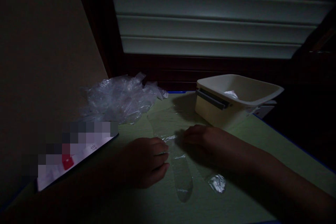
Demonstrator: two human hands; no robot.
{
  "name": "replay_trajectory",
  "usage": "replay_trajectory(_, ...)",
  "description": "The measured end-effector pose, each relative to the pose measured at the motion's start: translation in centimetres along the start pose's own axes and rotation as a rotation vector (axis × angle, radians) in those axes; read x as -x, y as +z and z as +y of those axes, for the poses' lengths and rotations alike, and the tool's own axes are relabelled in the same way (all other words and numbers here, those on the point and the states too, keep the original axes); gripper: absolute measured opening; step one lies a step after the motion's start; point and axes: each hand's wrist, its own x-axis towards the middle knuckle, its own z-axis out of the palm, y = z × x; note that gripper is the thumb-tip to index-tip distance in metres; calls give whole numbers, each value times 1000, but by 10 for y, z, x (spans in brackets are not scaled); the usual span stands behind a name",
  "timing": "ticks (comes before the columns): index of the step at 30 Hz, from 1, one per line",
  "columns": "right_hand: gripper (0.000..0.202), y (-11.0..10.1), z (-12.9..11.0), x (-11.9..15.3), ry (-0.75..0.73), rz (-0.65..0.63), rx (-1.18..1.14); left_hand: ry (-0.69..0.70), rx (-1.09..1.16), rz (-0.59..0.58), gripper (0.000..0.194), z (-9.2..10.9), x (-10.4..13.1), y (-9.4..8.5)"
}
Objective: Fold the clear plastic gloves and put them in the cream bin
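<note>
The one view is taken from the wearer's head, faced forward and down; the hands and table (pixel 236 196) are seen close from above, with the shutter (pixel 204 24) caught beyond the far edge, and nothing shared with another view.

The left hand (pixel 148 162), lower center of the frame, and right hand (pixel 204 138) are bare, with rounded backs; the right forearm (pixel 265 168), bare too, looks slim and smooth. Shadow obscures the left forearm (pixel 86 185).
</note>
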Motion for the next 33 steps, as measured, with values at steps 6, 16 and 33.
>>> replay_trajectory(6, 26, -4, -8, 2, -111, -182, -320, -14, 6, -9, 16, -1, 1, 2)
replay_trajectory(16, 13, 2, -5, 2, -81, -237, -368, -14, 11, -6, 13, -1, 2, 3)
replay_trajectory(33, 17, -2, -14, 3, -51, -172, -465, -49, 27, -9, 8, -2, 3, 2)
